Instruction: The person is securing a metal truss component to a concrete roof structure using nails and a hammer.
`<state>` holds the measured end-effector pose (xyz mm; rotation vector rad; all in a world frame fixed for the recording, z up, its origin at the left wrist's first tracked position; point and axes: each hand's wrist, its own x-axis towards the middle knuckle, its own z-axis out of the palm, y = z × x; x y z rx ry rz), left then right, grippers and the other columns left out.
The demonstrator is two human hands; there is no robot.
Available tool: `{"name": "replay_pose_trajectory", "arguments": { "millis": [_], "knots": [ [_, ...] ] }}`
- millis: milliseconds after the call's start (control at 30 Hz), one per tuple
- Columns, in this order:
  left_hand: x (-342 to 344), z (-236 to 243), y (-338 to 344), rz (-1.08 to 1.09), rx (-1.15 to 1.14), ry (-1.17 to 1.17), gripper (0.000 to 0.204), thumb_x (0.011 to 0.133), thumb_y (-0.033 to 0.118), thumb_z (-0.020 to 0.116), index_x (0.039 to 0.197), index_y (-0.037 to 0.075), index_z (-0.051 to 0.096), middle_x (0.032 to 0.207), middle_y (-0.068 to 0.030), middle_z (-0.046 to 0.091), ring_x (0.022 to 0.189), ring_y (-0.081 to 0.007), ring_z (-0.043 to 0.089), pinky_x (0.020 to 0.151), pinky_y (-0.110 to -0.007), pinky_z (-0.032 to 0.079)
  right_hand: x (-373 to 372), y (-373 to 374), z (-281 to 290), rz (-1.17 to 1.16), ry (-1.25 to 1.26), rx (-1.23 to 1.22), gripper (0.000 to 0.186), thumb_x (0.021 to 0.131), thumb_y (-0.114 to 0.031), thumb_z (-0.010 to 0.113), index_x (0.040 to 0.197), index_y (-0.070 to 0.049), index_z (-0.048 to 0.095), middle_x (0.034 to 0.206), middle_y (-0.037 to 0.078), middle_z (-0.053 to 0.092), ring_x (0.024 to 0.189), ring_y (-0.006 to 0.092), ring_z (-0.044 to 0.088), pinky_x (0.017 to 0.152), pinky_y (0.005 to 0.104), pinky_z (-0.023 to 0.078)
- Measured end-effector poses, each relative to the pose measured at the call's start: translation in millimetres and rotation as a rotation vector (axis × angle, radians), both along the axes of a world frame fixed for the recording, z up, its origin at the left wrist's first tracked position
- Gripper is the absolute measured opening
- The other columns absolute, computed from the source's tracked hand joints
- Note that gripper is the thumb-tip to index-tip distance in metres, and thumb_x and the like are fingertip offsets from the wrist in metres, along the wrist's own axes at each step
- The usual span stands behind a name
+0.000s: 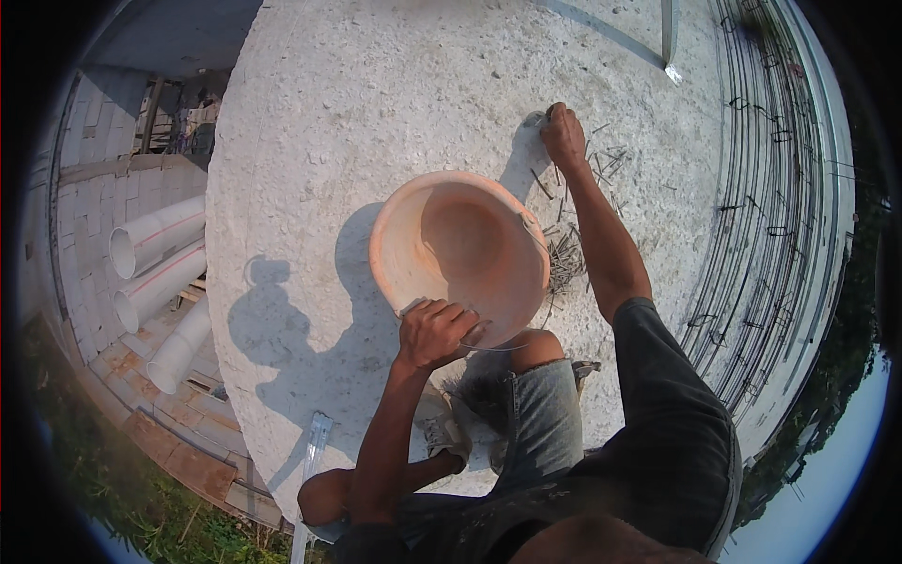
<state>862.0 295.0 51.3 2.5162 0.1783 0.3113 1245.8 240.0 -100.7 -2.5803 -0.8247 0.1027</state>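
Observation:
An orange-pink plastic bucket (460, 263), dusted pale inside, stands on the rough concrete in front of me, tipped with its mouth toward me. Its near rim is in the grip of my left hand (434, 334), the fingers closed over the edge. A thin wire handle (500, 349) hangs along the near side. Beyond the bucket, to its right, my right hand (562, 138) reaches down to the concrete, its fingers closed. What they hold, if anything, is hidden. Below that hand, loose thin grey nail-like pieces (566, 258) lie in a heap beside the bucket, several scattered farther off.
I squat on a pale rough concrete slab (376, 103). Long rebar bundles with ties (770, 188) run along the right. An upright metal profile (669, 42) stands at the far right; another metal strip (318, 442) lies near left. Beyond the slab's left edge, white pipes (160, 235) lie lower down.

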Motion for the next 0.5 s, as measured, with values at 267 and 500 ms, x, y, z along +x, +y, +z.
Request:
{"name": "replay_pose_trajectory", "arguments": {
  "millis": [267,500],
  "knots": [
    [-0.2,-2.4,-2.9,0.011,0.015,0.058,0.016,0.067,0.026,0.079,0.069,0.016,0.067,0.066,0.0021,0.060,0.061,-0.0167,0.061,0.058,-0.032,0.048,-61.5,0.3,108.0,-0.025,1.267,0.784,0.020,0.086,-0.006,0.066,0.103,0.002,0.058,0.083,0.003,0.061,0.072,0.0101,0.058,0.066,0.0256,0.049],
    [4.1,-2.8,-5.6,0.019,0.012,0.012,0.017,0.072,0.031,0.075,0.070,0.017,0.066,0.065,0.0018,0.061,0.063,-0.0173,0.063,0.059,-0.031,0.049,-190.9,-19.0,196.7,0.764,0.555,0.141,0.021,0.085,-0.004,0.066,0.105,-0.004,0.059,0.092,0.005,0.063,0.077,0.0144,0.061,0.072,0.0272,0.051]
  ]
}}
